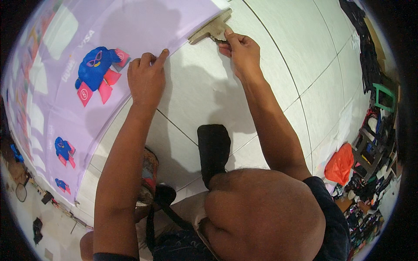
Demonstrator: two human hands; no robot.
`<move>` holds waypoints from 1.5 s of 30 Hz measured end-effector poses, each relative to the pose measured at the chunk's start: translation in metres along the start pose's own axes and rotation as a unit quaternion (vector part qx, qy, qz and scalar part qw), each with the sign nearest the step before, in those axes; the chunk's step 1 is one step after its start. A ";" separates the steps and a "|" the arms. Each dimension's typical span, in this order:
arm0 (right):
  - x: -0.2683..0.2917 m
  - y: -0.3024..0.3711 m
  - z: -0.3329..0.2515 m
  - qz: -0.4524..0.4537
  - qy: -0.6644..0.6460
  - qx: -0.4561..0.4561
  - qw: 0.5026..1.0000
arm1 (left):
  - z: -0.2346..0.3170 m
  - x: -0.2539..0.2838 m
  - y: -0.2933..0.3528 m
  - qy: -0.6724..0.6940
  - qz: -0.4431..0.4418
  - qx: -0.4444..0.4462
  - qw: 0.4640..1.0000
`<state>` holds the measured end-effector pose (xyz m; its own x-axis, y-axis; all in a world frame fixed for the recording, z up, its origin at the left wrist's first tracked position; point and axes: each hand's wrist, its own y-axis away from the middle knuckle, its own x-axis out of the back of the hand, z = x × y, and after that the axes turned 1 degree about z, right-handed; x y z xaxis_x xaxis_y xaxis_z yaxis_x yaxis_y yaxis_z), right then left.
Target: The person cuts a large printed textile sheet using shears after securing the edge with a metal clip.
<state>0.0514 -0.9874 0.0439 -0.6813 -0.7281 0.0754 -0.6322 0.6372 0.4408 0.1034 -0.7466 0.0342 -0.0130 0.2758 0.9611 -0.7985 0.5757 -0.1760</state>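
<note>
White-tiled floor (278, 78) underlies the right hand (244, 50), clamped on a wide, flat beige tool (204, 32); leftward, the left hand (147, 80) touches lilac printed sheeting (135, 35), grip indiscernible.

Lavender sheet (152, 26), upper left: top side cut off by the frame; far left part smeared, its coloured patches unreadable. Left hand (147, 82), upper centre: undersides of the curled fingers hidden; cannot tell whether they pinch the sheet or only rest on it. Wide flat tool (209, 30), top centre: grip end partly covered by the right hand (244, 54). Smallest blue figure (61, 185), lower left: details too small. Patterned bundle (150, 167), lower centre: partly behind left forearm. Heap (365, 213), right rim: single items indistinct.
</note>
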 end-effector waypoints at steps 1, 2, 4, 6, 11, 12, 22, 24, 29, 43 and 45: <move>0.001 0.003 -0.002 0.000 0.013 -0.010 1.000 | -0.001 0.000 0.000 -0.003 0.001 -0.003 1.000; 0.002 0.009 -0.002 -0.017 0.028 -0.016 0.999 | -0.001 0.000 0.000 -0.005 0.002 -0.006 1.000; 0.006 0.024 -0.005 -0.051 0.058 -0.024 0.997 | 0.000 0.001 0.000 -0.011 -0.009 0.005 1.000; 0.014 0.037 -0.002 -0.100 0.081 -0.047 0.991 | 0.001 0.001 0.000 -0.017 -0.008 0.006 1.000; 0.022 0.055 0.010 -0.177 0.094 -0.060 0.978 | 0.001 0.001 -0.001 -0.025 -0.023 0.010 0.999; 0.021 0.056 0.008 -0.182 0.095 -0.066 0.976 | 0.001 0.001 -0.002 -0.021 -0.028 0.013 0.999; 0.005 0.060 0.003 -0.233 0.136 -0.074 0.960 | 0.002 0.005 -0.004 -0.011 -0.051 0.023 0.998; 0.001 0.054 0.007 -0.222 0.133 -0.058 0.964 | 0.001 0.005 -0.003 -0.012 -0.058 0.026 0.998; -0.003 0.011 0.002 -0.179 0.076 -0.029 0.981 | 0.002 0.006 -0.004 -0.003 -0.047 0.015 0.999; -0.036 0.001 0.003 -0.032 0.019 0.019 0.999 | -0.001 0.004 0.001 0.003 -0.021 0.003 1.000; -0.036 0.004 0.004 -0.023 0.032 0.019 0.999 | -0.003 0.004 0.002 0.003 -0.021 0.006 1.000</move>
<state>0.0717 -0.9576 0.0393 -0.6268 -0.7709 0.1130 -0.6773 0.6108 0.4102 0.1036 -0.7423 0.0373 0.0241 0.2558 0.9664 -0.8050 0.5782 -0.1330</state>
